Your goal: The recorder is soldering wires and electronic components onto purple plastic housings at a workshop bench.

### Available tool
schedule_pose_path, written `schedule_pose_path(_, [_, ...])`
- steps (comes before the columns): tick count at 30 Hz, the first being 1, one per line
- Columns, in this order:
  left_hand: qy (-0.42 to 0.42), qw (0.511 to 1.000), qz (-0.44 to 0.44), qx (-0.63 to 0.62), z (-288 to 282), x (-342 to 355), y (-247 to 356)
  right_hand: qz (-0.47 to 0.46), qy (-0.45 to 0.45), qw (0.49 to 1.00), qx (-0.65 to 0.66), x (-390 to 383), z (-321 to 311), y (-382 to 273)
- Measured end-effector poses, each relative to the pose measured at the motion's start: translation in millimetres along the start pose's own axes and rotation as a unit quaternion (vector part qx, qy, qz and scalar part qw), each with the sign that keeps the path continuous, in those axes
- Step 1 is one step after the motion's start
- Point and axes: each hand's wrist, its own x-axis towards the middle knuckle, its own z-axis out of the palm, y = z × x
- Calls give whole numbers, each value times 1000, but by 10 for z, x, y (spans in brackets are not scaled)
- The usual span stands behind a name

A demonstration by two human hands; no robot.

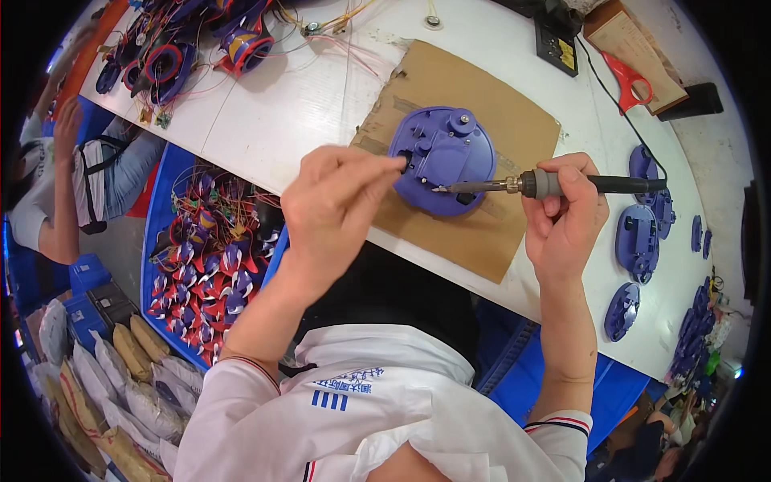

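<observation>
A purple plastic housing lies on a brown cardboard sheet on the white table, its inner side with posts and small fittings facing up. My right hand is closed round the handle of a soldering iron. The iron points left, and its tip is over the lower part of the housing. At the housing's left edge, my left hand has thumb and forefinger pinched together beside a dark fitting. Whatever is between those fingertips is too small to make out.
More purple housings lie at the right. Wired purple-and-red parts crowd the far left; a blue bin below holds many more. Red-handled scissors and a black tray sit at the back right. The iron's cord runs there. A person is at left.
</observation>
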Motion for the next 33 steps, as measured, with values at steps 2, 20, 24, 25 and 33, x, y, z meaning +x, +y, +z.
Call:
schedule_pose_path(2, [-4, 998, 34, 50, -11, -126, 77, -10, 9, 1000, 4, -7, 43, 28])
schedule_pose_path(20, [84, 996, 31, 26, 342, -244, -148, -40, 25, 999, 1, -16, 21, 316])
schedule_pose_path(24, [94, 995, 32, 14, 351, -255, -190, -35, 29, 999, 2, -15, 25, 329])
schedule_pose_path(25, [94, 995, 33, 13, 349, -262, -187, -34, 30, 999, 1, -15, 27, 332])
schedule_pose_path(33, [97, 994, 46, 15, 368, -248, -189, -26, 28, 999, 8, -16, 12, 317])
